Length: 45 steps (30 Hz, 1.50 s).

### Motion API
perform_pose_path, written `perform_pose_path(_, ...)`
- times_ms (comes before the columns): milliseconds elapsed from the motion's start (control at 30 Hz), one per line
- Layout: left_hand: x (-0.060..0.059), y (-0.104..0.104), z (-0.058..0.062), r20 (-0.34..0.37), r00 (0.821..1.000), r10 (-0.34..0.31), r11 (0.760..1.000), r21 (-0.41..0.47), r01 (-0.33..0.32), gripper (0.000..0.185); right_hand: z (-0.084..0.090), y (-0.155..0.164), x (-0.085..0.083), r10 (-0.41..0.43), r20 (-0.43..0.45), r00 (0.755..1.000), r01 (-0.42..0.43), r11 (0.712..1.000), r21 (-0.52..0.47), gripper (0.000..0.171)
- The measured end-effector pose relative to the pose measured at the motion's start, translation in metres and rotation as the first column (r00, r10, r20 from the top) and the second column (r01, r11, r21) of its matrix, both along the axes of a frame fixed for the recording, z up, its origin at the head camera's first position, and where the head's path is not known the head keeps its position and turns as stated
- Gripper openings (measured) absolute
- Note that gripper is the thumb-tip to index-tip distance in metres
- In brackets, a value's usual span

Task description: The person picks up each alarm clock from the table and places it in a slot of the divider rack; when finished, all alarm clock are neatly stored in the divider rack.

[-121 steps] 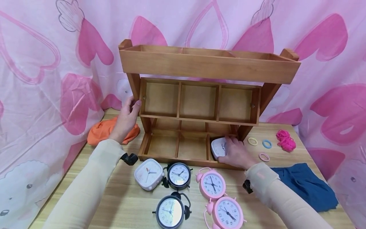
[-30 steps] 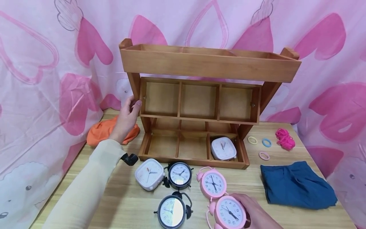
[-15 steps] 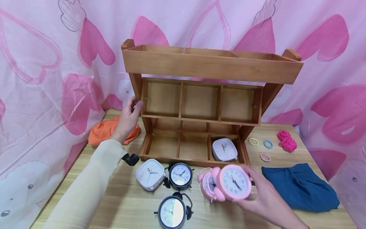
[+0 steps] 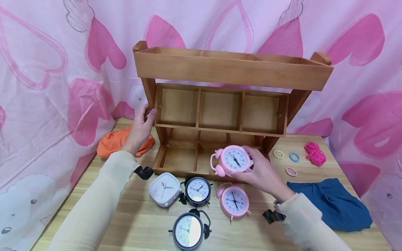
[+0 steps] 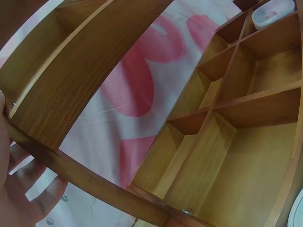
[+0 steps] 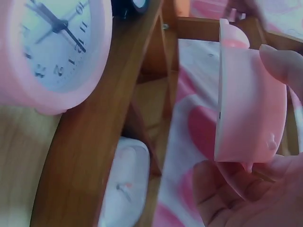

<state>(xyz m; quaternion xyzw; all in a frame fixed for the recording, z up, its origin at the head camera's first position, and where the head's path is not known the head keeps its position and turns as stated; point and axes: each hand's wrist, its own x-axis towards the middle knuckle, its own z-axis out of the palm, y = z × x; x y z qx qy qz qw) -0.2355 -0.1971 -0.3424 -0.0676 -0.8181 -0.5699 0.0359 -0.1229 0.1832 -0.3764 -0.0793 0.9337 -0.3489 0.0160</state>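
My right hand (image 4: 262, 172) grips a pink twin-bell alarm clock (image 4: 235, 159) from its right side, thumb and fingers around the casing. The clock is raised in front of the lower tier of a wooden shelf (image 4: 232, 73), its bells pointing left. At the shelf's left upright, my left hand (image 4: 140, 130) holds the post, its fingers (image 5: 47, 196) curled behind it in the left wrist view. A white square clock (image 6: 125, 184) sits in the bottom right compartment, hidden behind the right hand in the head view.
On the table stand another pink alarm clock (image 4: 234, 201), two black alarm clocks (image 4: 197, 191) and a white clock (image 4: 164, 189). Orange cloth (image 4: 110, 143) lies left; blue cloth (image 4: 333, 205), several small rings (image 4: 294, 157) and pink yarn (image 4: 315, 153) lie right.
My right hand has let go of the white clock in the bottom right compartment, taken the nearer pink alarm clock and lifted it up to the shelf. The left hand has stayed put.
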Motion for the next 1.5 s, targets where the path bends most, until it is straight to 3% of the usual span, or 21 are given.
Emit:
perform_pose_path(167, -0.005, -0.005, -0.008, -0.014, 1.000, 0.007, 1.000, -0.010, -0.007, 0.067, -0.013, -0.017, -0.026, 0.043, -0.007, 0.999, -0.043, 0.999, 0.005, 0.091)
perform_pose_path(367, -0.004, -0.005, -0.007, -0.002, 1.000, 0.005, 0.999, -0.042, -0.005, 0.068, -0.035, -0.030, -0.043, 0.074, -0.024, 0.997, -0.072, 0.996, 0.058, 0.085)
perform_pose_path(700, 0.013, 0.006, 0.020, 0.015, 1.000, -0.015, 1.000, -0.026, 0.015, 0.061, -0.049, -0.047, -0.055, 0.076, -0.047, 0.996, -0.065, 0.977, 0.204, 0.087)
perform_pose_path(933, 0.017, 0.005, 0.021, 0.013, 1.000, -0.006, 1.000, -0.026, 0.007, 0.059, -0.047, -0.052, -0.056, 0.102, 0.035, 0.994, -0.108, 0.960, 0.259, 0.077)
perform_pose_path(1067, 0.017, 0.004, 0.020, 0.021, 1.000, -0.012, 1.000, -0.014, 0.012, 0.060, -0.039, -0.040, -0.052, 0.118, 0.087, 0.989, -0.132, 0.976, 0.172, 0.064)
perform_pose_path(1167, 0.016, 0.005, 0.020, 0.019, 1.000, -0.020, 1.000, 0.006, 0.019, 0.060, -0.029, -0.027, -0.043, 0.134, 0.070, 0.988, -0.142, 0.984, 0.109, 0.062)
perform_pose_path(1333, 0.016, 0.005, 0.020, 0.013, 1.000, -0.022, 1.000, 0.004, 0.022, 0.059, -0.014, -0.006, -0.012, 0.127, 0.067, 0.990, -0.128, 0.992, 0.009, 0.060)
perform_pose_path(1500, 0.016, 0.005, 0.020, 0.015, 1.000, -0.015, 1.000, -0.004, 0.015, 0.059, -0.014, 0.009, 0.023, 0.097, 0.044, 0.994, -0.096, 0.995, -0.013, 0.054)
